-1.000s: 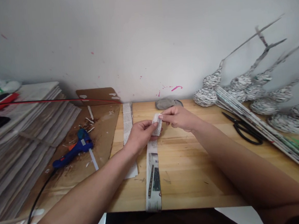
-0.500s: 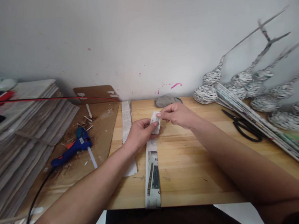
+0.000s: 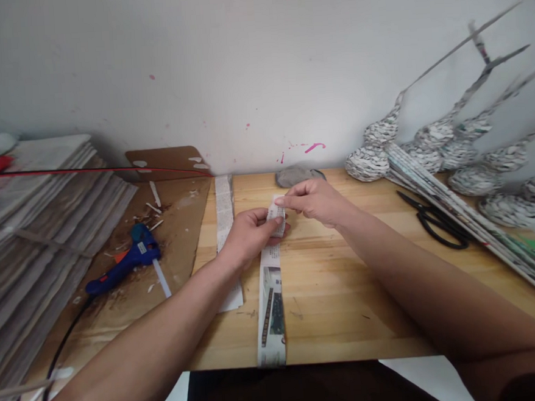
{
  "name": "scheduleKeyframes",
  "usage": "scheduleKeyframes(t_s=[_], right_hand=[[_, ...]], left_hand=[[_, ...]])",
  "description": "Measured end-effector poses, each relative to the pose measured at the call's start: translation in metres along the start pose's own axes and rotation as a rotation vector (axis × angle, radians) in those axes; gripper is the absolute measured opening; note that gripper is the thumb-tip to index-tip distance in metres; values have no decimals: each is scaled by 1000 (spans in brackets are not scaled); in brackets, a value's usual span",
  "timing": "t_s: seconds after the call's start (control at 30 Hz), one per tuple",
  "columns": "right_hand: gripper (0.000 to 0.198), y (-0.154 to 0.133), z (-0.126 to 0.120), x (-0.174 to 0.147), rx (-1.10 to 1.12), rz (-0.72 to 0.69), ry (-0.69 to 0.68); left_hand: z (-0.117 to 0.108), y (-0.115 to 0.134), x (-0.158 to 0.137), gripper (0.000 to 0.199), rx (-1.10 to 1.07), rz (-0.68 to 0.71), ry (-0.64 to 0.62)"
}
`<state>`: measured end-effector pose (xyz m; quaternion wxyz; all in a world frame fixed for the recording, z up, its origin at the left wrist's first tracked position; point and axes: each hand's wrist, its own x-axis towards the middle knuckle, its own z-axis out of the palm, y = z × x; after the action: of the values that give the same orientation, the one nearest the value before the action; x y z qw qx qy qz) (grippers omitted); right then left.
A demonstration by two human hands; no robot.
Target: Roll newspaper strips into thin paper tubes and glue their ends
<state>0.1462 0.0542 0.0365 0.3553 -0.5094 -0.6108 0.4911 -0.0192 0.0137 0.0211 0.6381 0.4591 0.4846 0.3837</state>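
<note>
A long newspaper strip (image 3: 270, 310) runs from the table's front edge up to my hands, its far end lifted and bent over. My left hand (image 3: 254, 233) holds that end, thumb on top and fingers beneath. At the tip's upper right corner, my right hand (image 3: 308, 200) pinches the paper between thumb and fingertips. Left of it lie more newspaper strips (image 3: 225, 209), flat on the wood and partly covered by my left wrist. A grey cloth-like lump (image 3: 295, 175) sits just beyond my right hand.
A blue glue gun (image 3: 127, 262) lies on stained cardboard (image 3: 178, 231), beside a tall stack of newspapers (image 3: 36, 241). Black scissors (image 3: 436, 222), rolled paper sticks (image 3: 470, 211) and several woven paper gourd shapes (image 3: 368, 164) are at the right, near the wall.
The whole view has shifted slightly. Both hands keep their grip at the strip's end, and the bent tip tilts a little differently.
</note>
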Motion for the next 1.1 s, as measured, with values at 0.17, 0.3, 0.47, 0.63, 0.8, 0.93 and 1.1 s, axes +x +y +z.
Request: scheduleKeyframes(t_s=[0.17, 0.3, 0.47, 0.63, 0.8, 0.93, 1.1], right_hand=[[36, 1, 1, 0, 11, -19, 9], [37, 2, 3, 0, -25, -20, 28], [40, 1, 4, -1, -39, -29, 36], [41, -2, 7, -3, -62, -77, 52], [41, -2, 13, -5, 6, -100, 55], [32, -7, 10, -8, 16, -102, -56], [29, -8, 2, -7, 24, -137, -278]], left_hand=[[0, 3, -2, 25, 6, -19, -4], [1, 4, -3, 26, 5, -24, -8], [2, 6, -5, 28, -2, -21, -9], [0, 4, -5, 30, 9, -9, -29], [-2, -3, -1, 30, 12, 38, -42], [-2, -4, 1, 28, -9, 40, -34], [-3, -3, 2, 28, -44, 42, -21]])
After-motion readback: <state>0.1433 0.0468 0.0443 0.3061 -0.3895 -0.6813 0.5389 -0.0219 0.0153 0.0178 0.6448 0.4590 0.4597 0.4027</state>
